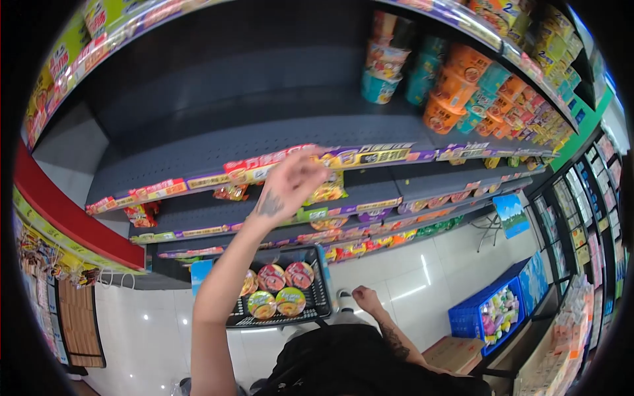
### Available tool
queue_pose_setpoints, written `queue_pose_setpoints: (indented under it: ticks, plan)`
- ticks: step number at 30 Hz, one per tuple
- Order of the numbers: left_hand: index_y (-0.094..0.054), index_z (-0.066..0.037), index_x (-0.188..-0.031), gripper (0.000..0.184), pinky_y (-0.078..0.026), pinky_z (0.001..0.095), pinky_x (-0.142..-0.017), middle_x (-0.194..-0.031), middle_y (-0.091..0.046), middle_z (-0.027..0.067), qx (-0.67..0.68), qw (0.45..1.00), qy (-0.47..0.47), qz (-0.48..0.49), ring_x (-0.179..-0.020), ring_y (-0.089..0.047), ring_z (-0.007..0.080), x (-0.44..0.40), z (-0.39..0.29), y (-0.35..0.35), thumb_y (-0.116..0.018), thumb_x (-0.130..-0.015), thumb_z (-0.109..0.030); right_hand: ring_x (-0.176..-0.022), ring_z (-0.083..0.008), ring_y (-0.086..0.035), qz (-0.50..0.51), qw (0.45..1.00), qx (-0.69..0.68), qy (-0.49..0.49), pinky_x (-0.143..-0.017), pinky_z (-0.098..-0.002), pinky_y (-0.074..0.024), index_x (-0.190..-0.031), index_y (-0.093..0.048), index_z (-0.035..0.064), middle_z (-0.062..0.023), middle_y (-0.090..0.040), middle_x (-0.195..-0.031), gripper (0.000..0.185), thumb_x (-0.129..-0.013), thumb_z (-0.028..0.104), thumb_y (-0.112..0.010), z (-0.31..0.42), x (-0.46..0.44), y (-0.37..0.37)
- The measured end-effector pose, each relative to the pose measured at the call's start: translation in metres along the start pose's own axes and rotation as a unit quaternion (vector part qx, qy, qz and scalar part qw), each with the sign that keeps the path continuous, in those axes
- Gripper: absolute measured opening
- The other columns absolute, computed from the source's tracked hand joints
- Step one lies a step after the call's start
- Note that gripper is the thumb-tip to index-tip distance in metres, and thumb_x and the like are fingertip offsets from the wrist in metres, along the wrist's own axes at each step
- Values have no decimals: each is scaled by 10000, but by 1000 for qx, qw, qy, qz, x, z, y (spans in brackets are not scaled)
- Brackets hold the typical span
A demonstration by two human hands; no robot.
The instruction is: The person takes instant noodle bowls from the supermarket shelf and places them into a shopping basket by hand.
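My left hand is raised in front of the price-label strip of an emptied shelf. Its fingers are loosely bent and apart, slightly blurred, and I see nothing in them. Below my left forearm is a black shopping basket with several round instant noodle bowls. Red-lidded bowls lie in the far row and green-lidded bowls in the near row. My right hand hangs low, right of the basket, fingers curled in with nothing visible in them.
Stacked noodle cups and orange noodle buckets stand on the shelf's right part. Lower shelves hold noodle packets. A blue crate of small packages and a cardboard box are on the floor at right. A folding stool stands beyond.
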State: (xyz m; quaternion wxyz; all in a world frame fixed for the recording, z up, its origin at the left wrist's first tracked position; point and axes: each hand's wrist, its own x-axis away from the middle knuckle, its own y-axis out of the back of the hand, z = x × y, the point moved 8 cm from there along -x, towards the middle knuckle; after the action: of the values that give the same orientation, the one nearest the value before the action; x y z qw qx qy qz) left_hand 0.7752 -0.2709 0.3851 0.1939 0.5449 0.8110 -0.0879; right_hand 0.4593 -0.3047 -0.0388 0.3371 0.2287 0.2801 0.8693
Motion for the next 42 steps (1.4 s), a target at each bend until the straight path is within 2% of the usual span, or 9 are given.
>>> queue_pose_setpoints:
  ticks: [9,11,14,20,22,33,38,40,42]
  plan:
    - [-293,3,-1516,1092,-494,405,-1004,-1353,-508,290,-315,939,-29,-134,-1200,-585,382,-281,78,-77,-884,-690,-399,-779,-210,-742,-13,996,-80,-26,-730,-328,-584,-999,-687,-8,-139,-743,-816,211,-887,169,-659,-98,-26,131]
    - [-42,-35,-1577,1354,-428,418,-1091,-1450,-392,308,-357,920,48,-153,-1314,-478,437,-306,94,-88,-918,-617,-414,-779,-207,-741,-27,993,-114,-28,-727,-324,-585,-1012,-679,-20,-141,-745,-817,211,-903,158,-645,-118,-27,163]
    - [109,-59,-1564,1466,-392,426,-1133,-1476,-346,314,-360,910,117,-167,-1347,-441,439,-327,106,-99,-934,-591,-399,-779,-197,-738,-52,982,-175,-54,-728,-317,-585,-1030,-664,-42,-146,-747,-824,212,-935,141,-615,-128,-31,215]
    - [96,-54,-1562,1451,-391,444,-1134,-1459,-351,336,-355,913,68,-190,-1334,-451,445,-351,119,-97,-944,-592,-341,-800,-196,-739,-85,982,-170,-7,-746,-309,-575,-1030,-649,-57,-147,-750,-837,219,-975,145,-582,-66,-47,295]
    - [-31,-9,-1543,1366,-384,426,-1142,-1446,-429,280,-314,927,9,-202,-1359,-449,398,-357,132,-88,-945,-589,-357,-819,-198,-743,-83,976,-201,19,-748,-307,-570,-1033,-653,-46,-147,-751,-847,216,-982,149,-578,-34,-61,309]
    - [-182,-18,-1500,1251,-399,440,-1131,-1425,-465,237,-319,936,1,-148,-1341,-473,377,-307,91,-80,-954,-560,-313,-935,-159,-705,-118,905,-222,343,-815,-294,-546,-1175,-628,-20,-109,-741,-997,272,-999,187,-611,244,-131,449]
    - [-195,-19,-1502,1245,-393,439,-1139,-1437,-437,269,-366,920,-45,-133,-1343,-465,401,-272,62,-81,-949,-558,-323,-1270,-239,-532,-118,849,-330,396,-1033,-322,-428,-1395,-468,-10,-165,-572,-1347,482,-1030,288,-567,332,-178,491]
    - [-188,-17,-1504,1246,-405,449,-1128,-1420,-437,294,-366,918,-74,-131,-1336,-458,433,-254,46,-86,-942,-557,-315,-1440,-296,-353,-172,860,-292,381,-1046,-509,-423,-1553,-264,90,-188,-354,-1550,766,-1005,592,-449,349,-195,499]
    - [-176,-14,-1508,1234,-416,455,-1115,-1410,-429,312,-387,913,-56,-119,-1333,-443,460,-240,35,-94,-929,-568,-280,-1497,-309,-219,-104,858,-397,309,-1072,-618,-340,-1587,-137,106,-171,-193,-1620,920,-954,715,-407,361,-201,494]
